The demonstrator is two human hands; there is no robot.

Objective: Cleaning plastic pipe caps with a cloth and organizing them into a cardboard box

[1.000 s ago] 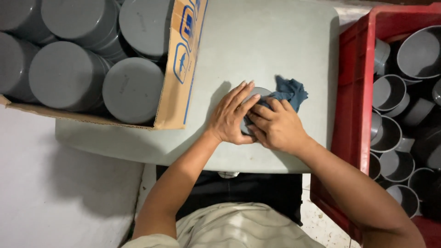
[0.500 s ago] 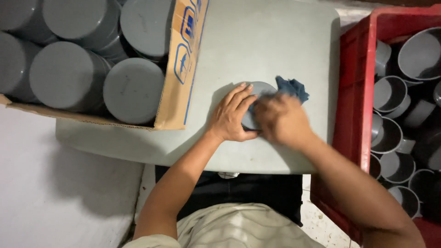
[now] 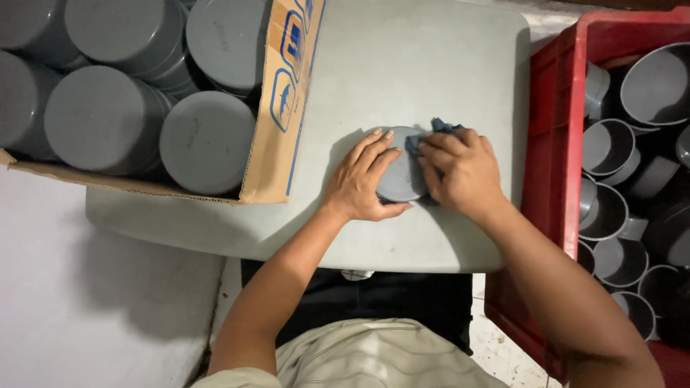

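Wiping step, we judge: left hand [image 3: 359, 183] clasps grey cap [image 3: 401, 176] on table [image 3: 402, 65]; right hand [image 3: 460, 172] presses blue cloth [image 3: 438, 128] against it. Next calls for turning cap.

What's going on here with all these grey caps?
A person at a small grey table wipes a round grey cap with a blue cloth. The left hand steadies the cap on the table, while the right hand presses the cloth against it. A cardboard box of similar caps sits to the left, and a red crate of open-side-up grey caps stands to the right.
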